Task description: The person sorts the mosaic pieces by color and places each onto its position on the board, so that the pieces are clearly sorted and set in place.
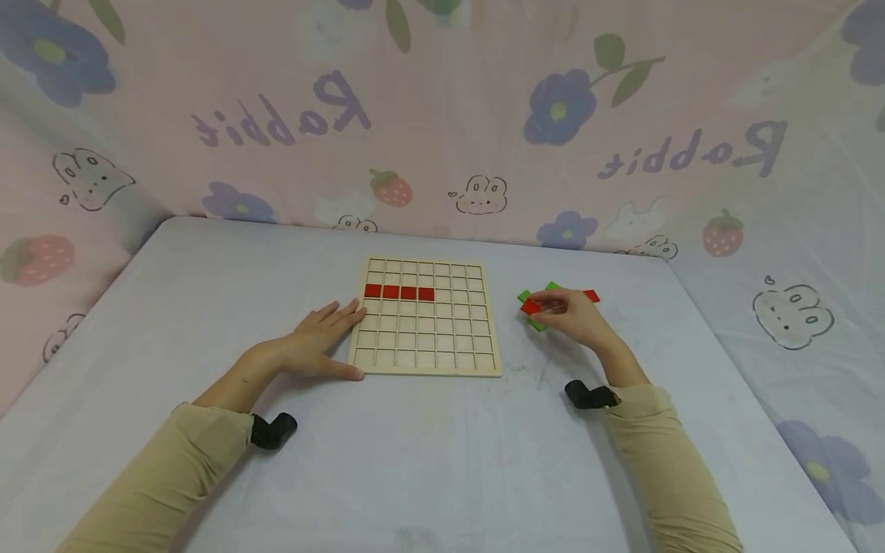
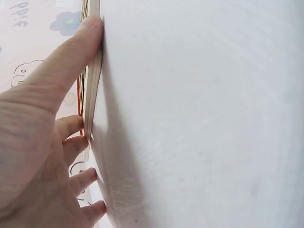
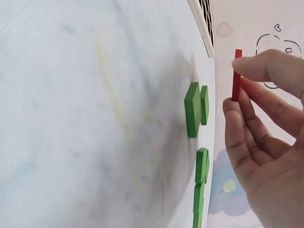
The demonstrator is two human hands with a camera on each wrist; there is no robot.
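A wooden grid board lies on the table, and several red square tiles fill the left part of one of its upper rows. My left hand rests at the board's left edge with fingers spread; its thumb touches the board's side in the left wrist view. In my right hand, a red tile is pinched between thumb and fingers, lifted off the table. Under and around that hand lie several green tiles, some partly hidden by it. Another red tile shows just beyond the knuckles.
The white-covered table stretches out around the board. A patterned cloth with flowers and rabbits hangs behind and at both sides. Each sleeve cuff carries a black wrist device.
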